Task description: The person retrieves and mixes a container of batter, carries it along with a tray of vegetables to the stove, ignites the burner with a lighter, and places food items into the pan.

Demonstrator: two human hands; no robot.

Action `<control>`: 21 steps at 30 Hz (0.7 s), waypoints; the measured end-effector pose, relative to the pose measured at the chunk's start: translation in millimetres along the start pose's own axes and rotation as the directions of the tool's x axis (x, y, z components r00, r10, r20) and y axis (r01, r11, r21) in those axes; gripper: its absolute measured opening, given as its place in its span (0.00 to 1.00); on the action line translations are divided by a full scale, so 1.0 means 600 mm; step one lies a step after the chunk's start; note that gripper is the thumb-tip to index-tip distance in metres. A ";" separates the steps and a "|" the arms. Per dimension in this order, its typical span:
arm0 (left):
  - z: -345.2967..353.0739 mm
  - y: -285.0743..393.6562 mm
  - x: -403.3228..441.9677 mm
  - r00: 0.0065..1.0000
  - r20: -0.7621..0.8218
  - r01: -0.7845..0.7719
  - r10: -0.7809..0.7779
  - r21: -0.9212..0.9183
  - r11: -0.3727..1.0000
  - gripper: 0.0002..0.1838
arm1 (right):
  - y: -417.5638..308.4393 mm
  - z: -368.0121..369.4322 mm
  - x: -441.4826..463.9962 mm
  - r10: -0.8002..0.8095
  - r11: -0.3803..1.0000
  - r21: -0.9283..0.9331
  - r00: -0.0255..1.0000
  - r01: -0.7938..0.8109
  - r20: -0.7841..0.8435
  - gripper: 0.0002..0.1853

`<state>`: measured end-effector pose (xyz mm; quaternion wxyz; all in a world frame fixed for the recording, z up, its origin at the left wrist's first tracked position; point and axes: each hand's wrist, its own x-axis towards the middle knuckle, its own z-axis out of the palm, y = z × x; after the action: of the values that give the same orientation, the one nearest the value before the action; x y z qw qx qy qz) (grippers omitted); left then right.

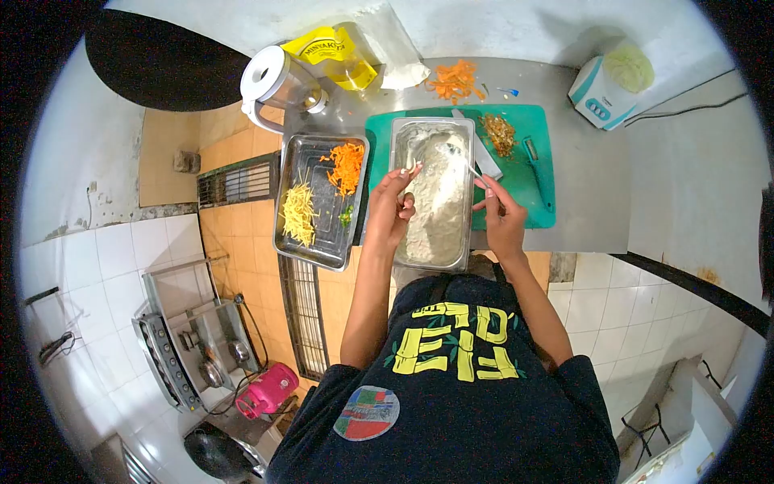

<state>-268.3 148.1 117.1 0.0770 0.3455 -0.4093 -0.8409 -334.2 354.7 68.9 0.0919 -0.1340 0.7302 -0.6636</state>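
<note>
the right hand [505, 222] is closed in a light pinch on the thin metal handle of a utensil [476, 171], which slants down to the left into a pale, thick mixture [435, 210]. the left hand [389, 216] is curled over the same mixture, thumb and forefinger drawn close; whether anything is between them, i cannot tell. the hands are apart, one toward each long side of the deep metal pan [470, 226] that holds the mixture, between and below them.

a handle this thin likely twists easily, so a firmer grip close to the pan would steer better. slow strokes along the walls and into the corners, kept below the rim, would lift dry pockets without spilling. the left hand could steady the rim, as the pan might slide on the smooth green board [524, 198].

to the left of the left hand, a dark tray [322, 252] carries yellow strips [298, 214], orange shreds [346, 165] and a little chopped green [346, 216]. just beyond the right hand, a broad blade [487, 161] lies beside the pan, with brown chopped bits [500, 133] past it. farther off on the table [588, 189] are orange peelings [455, 79], a clear jug [290, 85] and a yellow pouch [337, 52].
</note>
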 end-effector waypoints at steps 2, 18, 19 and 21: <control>0.002 0.002 -0.004 1.000 -0.008 -0.001 0.001 0.013 1.000 0.08 | -0.010 -0.005 -0.005 -0.030 1.000 0.003 0.999 0.030 0.044 0.16; -0.013 -0.030 0.006 0.973 -0.019 -0.168 0.229 0.621 0.766 0.12 | 0.004 -0.018 0.004 0.036 0.999 0.005 0.999 -0.036 -0.040 0.16; -0.013 -0.029 0.009 0.971 0.001 -0.188 0.239 0.623 0.759 0.12 | -0.002 -0.020 0.004 0.041 0.999 0.004 0.998 -0.041 -0.041 0.16; -0.013 -0.026 0.017 0.967 0.023 -0.207 0.253 0.651 0.731 0.13 | -0.003 -0.022 0.004 0.045 0.999 0.004 0.998 -0.045 -0.040 0.16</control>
<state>-268.8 149.0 97.1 0.0699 0.3254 -0.7111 -0.6193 -340.3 366.3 72.0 0.0923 -0.1039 0.7336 -0.6652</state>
